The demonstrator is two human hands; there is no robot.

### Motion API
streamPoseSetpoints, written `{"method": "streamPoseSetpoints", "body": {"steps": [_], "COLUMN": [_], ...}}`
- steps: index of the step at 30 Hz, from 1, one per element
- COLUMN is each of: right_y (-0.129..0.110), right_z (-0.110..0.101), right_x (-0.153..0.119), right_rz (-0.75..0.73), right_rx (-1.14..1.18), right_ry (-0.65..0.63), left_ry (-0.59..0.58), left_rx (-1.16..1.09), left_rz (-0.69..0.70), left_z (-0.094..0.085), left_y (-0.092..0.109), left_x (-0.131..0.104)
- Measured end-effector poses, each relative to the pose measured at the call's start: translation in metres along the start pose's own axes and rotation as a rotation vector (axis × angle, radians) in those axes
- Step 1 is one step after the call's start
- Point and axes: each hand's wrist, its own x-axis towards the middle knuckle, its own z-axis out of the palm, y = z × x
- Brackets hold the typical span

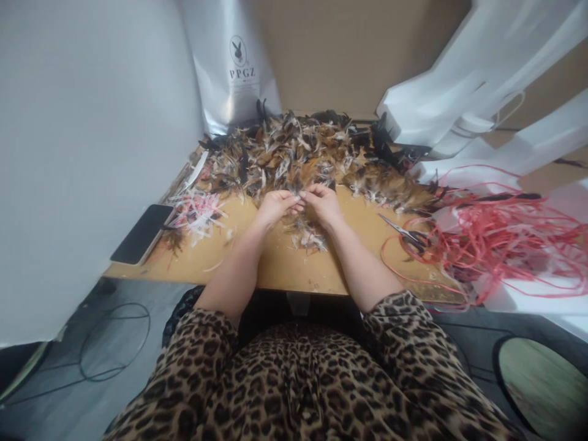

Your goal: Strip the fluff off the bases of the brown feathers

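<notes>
A wide heap of brown and black feathers (294, 144) covers the back of the wooden table. At its front edge my left hand (278, 205) and my right hand (320, 201) meet, fingertips nearly touching. Both are closed in a pinch, and feather tufts show between and just behind them; I cannot make out which hand grips which part. Below the hands lies a small pile of pale feather scraps (309, 236). Off to the right, a spread of golden-brown feathers (395, 187) runs on from the heap.
Scissors (404, 233) lie right of my hands, beside a tangle of red plastic ribbon (509, 245). On the left are cut red and white strips (197, 214) and a phone (143, 234) at the table edge. A silver bag (234, 67) stands behind; white panels flank the table (321, 278).
</notes>
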Motion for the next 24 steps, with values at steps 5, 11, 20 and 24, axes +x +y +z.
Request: {"method": "streamPoseSetpoints", "body": {"steps": [5, 11, 20, 24], "right_y": [-0.006, -0.014, -0.037, -0.055], "right_z": [-0.008, -0.024, -0.032, -0.031], "right_x": [0.000, 0.000, -0.007, -0.017], "right_rz": [-0.027, 0.035, 0.033, 0.144], "right_rx": [-0.096, -0.356, -0.690, -1.027], "right_ry": [-0.029, -0.158, -0.348, -0.558], "left_ry": [0.005, 0.069, 0.090, 0.091], "left_rx": [0.061, 0.012, -0.171, -0.170], "left_rz": [0.077, 0.072, 0.032, 0.025], "left_z": [0.000, 0.001, -0.008, -0.009], "left_y": [0.004, 0.008, 0.004, 0.003], "left_x": [-0.002, -0.004, 0.001, 0.001]}}
